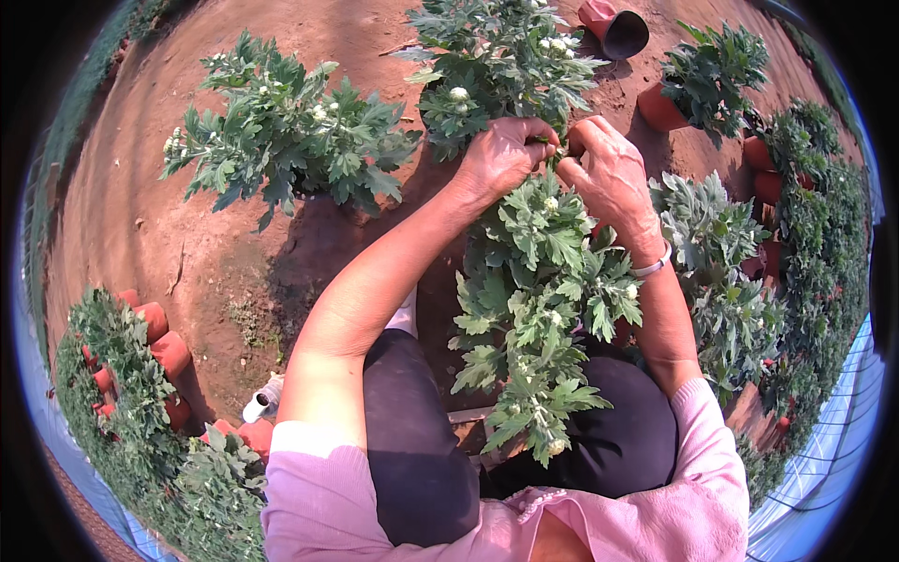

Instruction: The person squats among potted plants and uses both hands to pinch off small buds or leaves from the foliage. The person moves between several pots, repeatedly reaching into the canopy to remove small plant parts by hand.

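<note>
A leafy potted chrysanthemum [541, 281] with pale buds stands between my knees. At its far top my left hand [507, 153] pinches a small green shoot between thumb and forefinger. Facing it closely, my right hand [609, 172] has its fingers curled at the same shoot; whether they grip it is partly hidden. Just beyond my hands another chrysanthemum [491, 63] carries white buds. A third budded chrysanthemum [295, 140] is to the left, apart from my hands.
An empty reddish pot [611, 29] lies tipped over at the top. A potted plant [713, 81] leans at the upper right. Rows of potted plants line the right [818, 246] and lower left [126, 393]. A whitish pipe-like object [263, 400] lies beside my left arm on bare soil.
</note>
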`<state>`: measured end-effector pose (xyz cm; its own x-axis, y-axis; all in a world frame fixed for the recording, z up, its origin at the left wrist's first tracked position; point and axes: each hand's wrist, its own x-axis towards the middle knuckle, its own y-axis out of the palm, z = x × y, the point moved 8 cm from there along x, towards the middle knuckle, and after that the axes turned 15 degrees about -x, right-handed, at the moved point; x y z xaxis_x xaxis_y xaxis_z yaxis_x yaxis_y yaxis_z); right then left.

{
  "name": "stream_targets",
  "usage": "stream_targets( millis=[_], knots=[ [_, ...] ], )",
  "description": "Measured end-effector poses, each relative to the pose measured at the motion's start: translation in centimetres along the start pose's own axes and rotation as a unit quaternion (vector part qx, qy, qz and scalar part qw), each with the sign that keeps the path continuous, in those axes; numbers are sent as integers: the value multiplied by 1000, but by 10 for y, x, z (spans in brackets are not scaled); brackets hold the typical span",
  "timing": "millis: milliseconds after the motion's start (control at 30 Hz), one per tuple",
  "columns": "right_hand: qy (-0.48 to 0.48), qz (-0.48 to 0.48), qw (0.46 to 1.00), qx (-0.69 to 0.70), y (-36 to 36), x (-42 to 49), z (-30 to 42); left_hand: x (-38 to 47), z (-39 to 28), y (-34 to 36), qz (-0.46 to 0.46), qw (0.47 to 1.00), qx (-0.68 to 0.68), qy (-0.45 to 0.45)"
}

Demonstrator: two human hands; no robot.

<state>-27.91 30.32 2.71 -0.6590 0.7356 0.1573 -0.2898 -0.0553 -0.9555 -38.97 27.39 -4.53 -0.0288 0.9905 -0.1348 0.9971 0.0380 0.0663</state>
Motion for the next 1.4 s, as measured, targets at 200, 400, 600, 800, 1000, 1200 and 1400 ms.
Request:
stream_targets(
  millis=[200, 400, 600, 800, 1000, 1200, 1400],
  knots=[
    [105, -55, 982, 145, -13, 5, -21, -4, -14, -33, -116, 986, -100, 70],
    [84, -128, 951, 270, -43, 30, -18, -11, -46, -58, -260, 947, -79, 173],
    [45, -96, 981, 160, -25, 55, -5, 9, -51, -45, -176, 968, -63, 168],
    [77, -83, 986, 126, -16, 56, -10, 16, -49, -39, -153, 974, -14, 165],
    [60, -90, 987, 119, -13, 46, -4, 6, -53, -33, -151, 967, 24, 202],
    [92, -5, 980, 176, -4, 30, -16, 4, -38, -30, -119, 979, -56, 157],
    [64, -139, 983, 103, -66, -1, -19, 5, -36, -27, -116, 981, -56, 148]
  ],
)
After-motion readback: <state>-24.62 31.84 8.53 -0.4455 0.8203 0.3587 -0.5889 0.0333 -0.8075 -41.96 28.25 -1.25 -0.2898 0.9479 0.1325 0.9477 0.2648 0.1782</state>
